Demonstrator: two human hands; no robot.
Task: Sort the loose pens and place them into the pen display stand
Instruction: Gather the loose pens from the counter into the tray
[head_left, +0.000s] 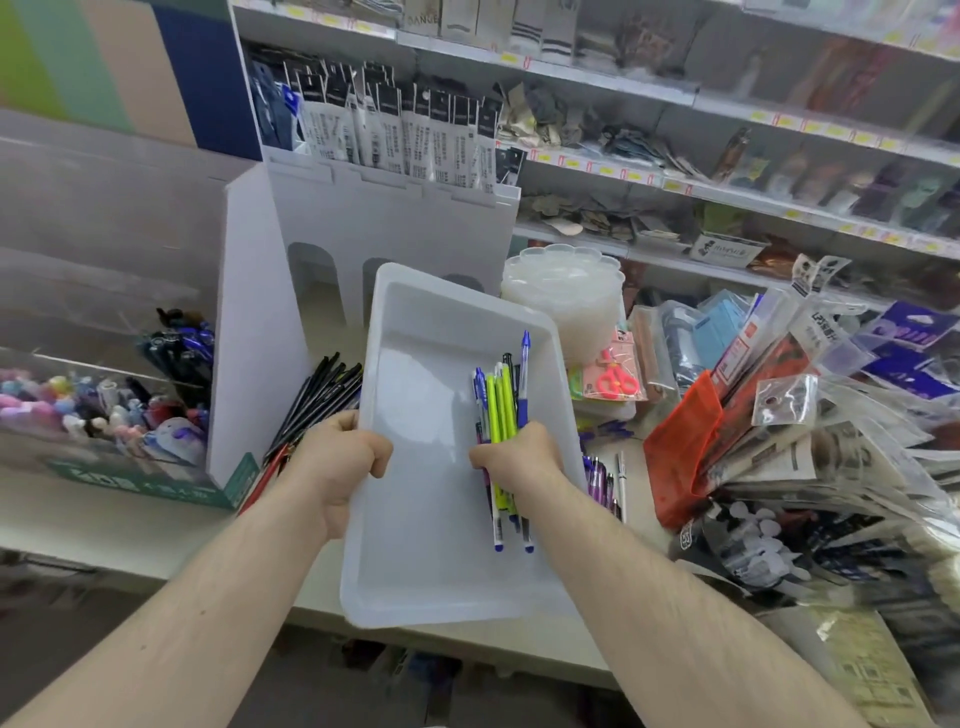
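The white tray (415, 467) hangs over the tabletop (104, 519) and blocks the way to the white stand (374, 218) behind it; black pens (317, 400) crowd its left, heaped packets (779, 415) and a stack of clear dishes (566, 296) its right; bare tabletop lies near left

Left hand (340, 457) on tray (415, 519), right hand (514, 452) around pens (501, 410)

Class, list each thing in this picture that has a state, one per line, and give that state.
Left hand: grips the tray's left rim.
Right hand: grips a bundle of pens.
Tray: held tilted, nothing loose in it.
Bundle of pens: held over the tray.
Black pens: loose beside the stand.
Display stand: upright, its arched slots look unfilled.
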